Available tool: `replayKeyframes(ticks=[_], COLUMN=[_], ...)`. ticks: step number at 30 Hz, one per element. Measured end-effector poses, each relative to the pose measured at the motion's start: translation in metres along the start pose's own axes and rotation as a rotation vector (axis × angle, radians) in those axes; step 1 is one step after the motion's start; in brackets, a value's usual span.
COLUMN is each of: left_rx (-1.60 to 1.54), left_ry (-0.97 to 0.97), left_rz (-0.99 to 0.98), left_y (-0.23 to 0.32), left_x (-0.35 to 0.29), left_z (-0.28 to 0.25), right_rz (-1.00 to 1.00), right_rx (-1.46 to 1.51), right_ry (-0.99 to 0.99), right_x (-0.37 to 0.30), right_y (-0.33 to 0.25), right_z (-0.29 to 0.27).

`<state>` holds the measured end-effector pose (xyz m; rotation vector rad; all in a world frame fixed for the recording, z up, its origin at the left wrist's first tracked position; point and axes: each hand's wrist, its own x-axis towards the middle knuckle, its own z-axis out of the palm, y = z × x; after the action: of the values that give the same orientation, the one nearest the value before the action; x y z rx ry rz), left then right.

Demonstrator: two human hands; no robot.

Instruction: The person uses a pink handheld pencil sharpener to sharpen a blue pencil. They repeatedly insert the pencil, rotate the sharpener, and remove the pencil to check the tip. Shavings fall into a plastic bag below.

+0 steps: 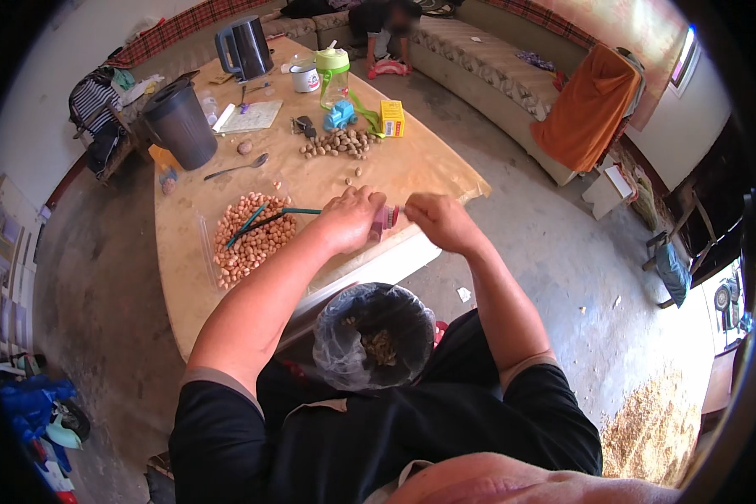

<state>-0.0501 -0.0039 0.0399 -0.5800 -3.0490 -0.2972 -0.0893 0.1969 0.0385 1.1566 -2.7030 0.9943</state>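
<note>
My left hand [353, 220] is closed over the table's near edge around a small reddish, ridged piece [385, 221], whose kind I cannot make out. Close to its right, my right hand [441, 223] is curled with the fingertips pinched; whatever they hold is hidden. A clear tray of shelled, pinkish nuts [248, 256] lies left of my left hand. Thin teal and black handles [256, 225] rest on the nuts, and one teal length runs up to my left wrist. Below both hands, a bin with a clear plastic liner [340, 361] holds brownish shell scraps.
Unshelled nuts [342, 144] are piled farther back on the table [176, 294]. Around them stand a yellow box [392, 118], a blue toy [339, 115], a green-lidded bottle [333, 76], a mug [305, 79], a spoon [237, 167] and two dark pitchers [181, 126]. Another person [385, 25] crouches by the sofa.
</note>
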Motion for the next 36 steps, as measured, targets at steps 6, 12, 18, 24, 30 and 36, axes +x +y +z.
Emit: replayKeyframes(ticks=[6, 12, 18, 24, 30, 36], left_rx=[0.027, 0.024, 0.021, 0.021, 0.013, 0.010], left_ry=[0.017, 0.028, 0.017, -0.015, 0.054, 0.056], left_rz=[0.001, -0.013, -0.034, -0.038, -0.005, -0.009], left_y=[-0.001, 0.000, -0.003, 0.001, 0.000, 0.002], left_x=[0.001, -0.001, 0.002, 0.001, -0.001, -0.001], left_z=[0.002, 0.002, 0.006, 0.002, 0.003, 0.002], right_rz=[0.108, 0.085, 0.073, 0.115, 0.111, 0.026], right_rx=[-0.281, -0.408, 0.001, -0.079, -0.341, -0.083], right_ry=[0.066, -0.249, -0.180, 0.233, -0.029, -0.263], right_x=[0.022, -0.003, -0.019, 0.015, 0.012, -0.020], right_y=[0.031, 0.018, -0.008, 0.009, 0.030, 0.008], right_z=[0.036, 0.044, 0.011, 0.018, 0.043, 0.022])
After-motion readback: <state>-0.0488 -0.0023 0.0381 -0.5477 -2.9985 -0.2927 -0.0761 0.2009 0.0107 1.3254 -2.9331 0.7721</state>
